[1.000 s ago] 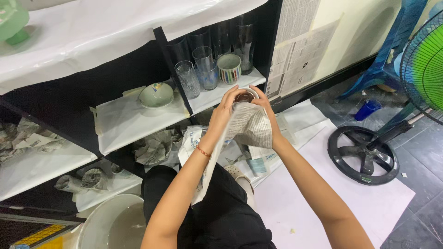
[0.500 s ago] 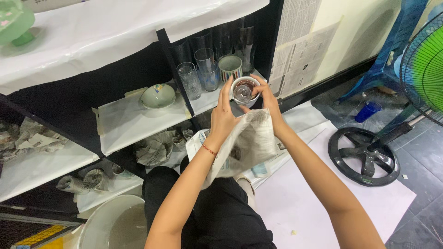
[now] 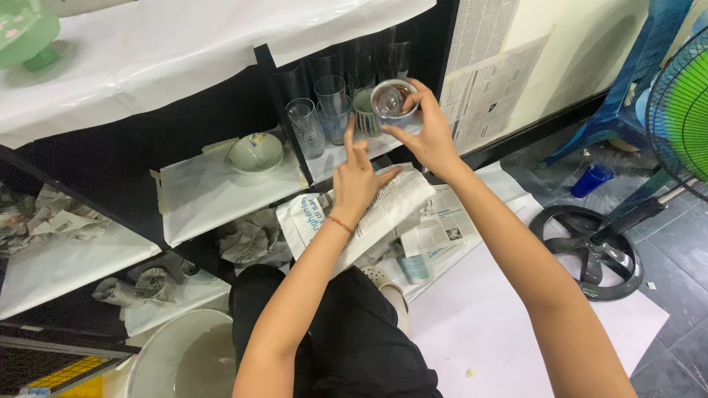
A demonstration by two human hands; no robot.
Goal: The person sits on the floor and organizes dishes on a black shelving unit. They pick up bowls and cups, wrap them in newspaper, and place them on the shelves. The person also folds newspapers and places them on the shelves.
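Clear glass tumbler (image 3: pixel 393 101) is sitting in the right hand (image 3: pixel 428 136), fingers clenching its rim and wall, hovering at the front edge of the shelf (image 3: pixel 346 155) beside other glasses (image 3: pixel 317 118). Left hand (image 3: pixel 359 180) is gripping newspaper sheet (image 3: pixel 391 210) below. Looks like unwrapping done, placing step underway; next move likely needs a free slot near the striped cup (image 3: pixel 364 110).
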